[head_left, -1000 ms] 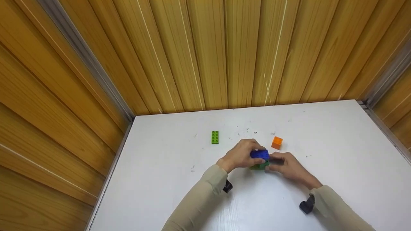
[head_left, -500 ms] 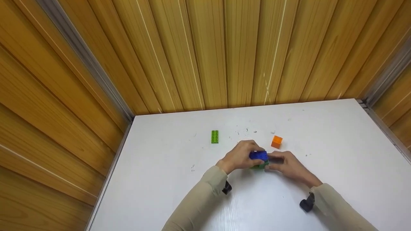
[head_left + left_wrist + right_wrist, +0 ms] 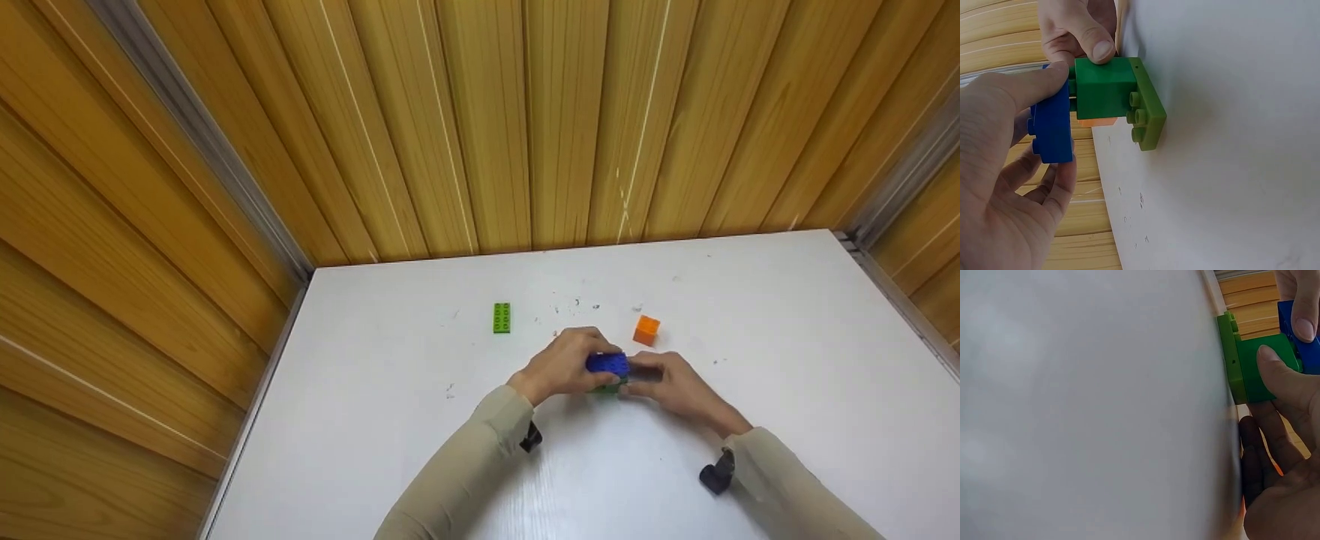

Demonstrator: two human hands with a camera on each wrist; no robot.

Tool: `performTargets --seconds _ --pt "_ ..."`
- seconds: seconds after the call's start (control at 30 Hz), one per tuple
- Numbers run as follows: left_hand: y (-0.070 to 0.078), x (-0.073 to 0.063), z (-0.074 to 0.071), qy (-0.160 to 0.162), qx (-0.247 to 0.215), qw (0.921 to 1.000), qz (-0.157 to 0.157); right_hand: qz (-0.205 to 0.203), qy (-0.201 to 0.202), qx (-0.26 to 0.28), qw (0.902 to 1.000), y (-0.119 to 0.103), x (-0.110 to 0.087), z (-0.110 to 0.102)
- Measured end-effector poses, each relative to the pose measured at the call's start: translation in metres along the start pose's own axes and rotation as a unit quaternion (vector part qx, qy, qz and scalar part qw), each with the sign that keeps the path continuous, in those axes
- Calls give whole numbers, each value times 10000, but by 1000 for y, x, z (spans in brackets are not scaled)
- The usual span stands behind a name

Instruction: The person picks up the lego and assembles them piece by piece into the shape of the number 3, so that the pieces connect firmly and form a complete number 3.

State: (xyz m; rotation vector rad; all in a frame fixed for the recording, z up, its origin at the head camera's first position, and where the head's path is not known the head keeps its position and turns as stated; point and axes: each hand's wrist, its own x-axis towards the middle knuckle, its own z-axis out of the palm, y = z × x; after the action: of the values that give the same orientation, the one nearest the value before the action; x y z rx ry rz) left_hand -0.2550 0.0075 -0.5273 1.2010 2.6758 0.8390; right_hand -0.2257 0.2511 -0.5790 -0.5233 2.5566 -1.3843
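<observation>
My left hand [image 3: 566, 361] pinches a blue toy building brick [image 3: 1054, 124] between thumb and fingers. Beneath it, a dark green brick [image 3: 1106, 87] sits on a flat light green brick [image 3: 1151, 115], which stands on the table. Some of the dark green brick's studs show in a narrow gap under the blue one, and the light green brick's studs stick out to one side. My right hand [image 3: 679, 386] grips the dark green brick, its thumb [image 3: 1280, 374] on one face. In the head view, the left hand and blue brick hide most of the lower bricks.
A bright green flat brick [image 3: 502, 318] lies on the white table [image 3: 375, 420], farther back and left of my hands. An orange brick [image 3: 646, 331] rests just beyond the right hand. Wood-look panel walls [image 3: 487, 135] rise behind the table and at its sides.
Both hands keep their holds in nearly the same place. The blue brick has shifted slightly toward me, and a little less of the green shows below it in the head view.
</observation>
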Motion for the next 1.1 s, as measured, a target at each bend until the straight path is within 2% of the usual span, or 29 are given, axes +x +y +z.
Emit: performTargets --seconds 0.33,0.83,1.1 --pt "4 3 0 -143 265 9995 49 -175 53 -280 9994 0 0 -1" --pt "10 4 0 -232 466 9986 -127 -125 3 -73 9999 1 0 0" --pt "12 7 0 -360 721 9966 -150 -158 72 -77 9998 3 0 1"
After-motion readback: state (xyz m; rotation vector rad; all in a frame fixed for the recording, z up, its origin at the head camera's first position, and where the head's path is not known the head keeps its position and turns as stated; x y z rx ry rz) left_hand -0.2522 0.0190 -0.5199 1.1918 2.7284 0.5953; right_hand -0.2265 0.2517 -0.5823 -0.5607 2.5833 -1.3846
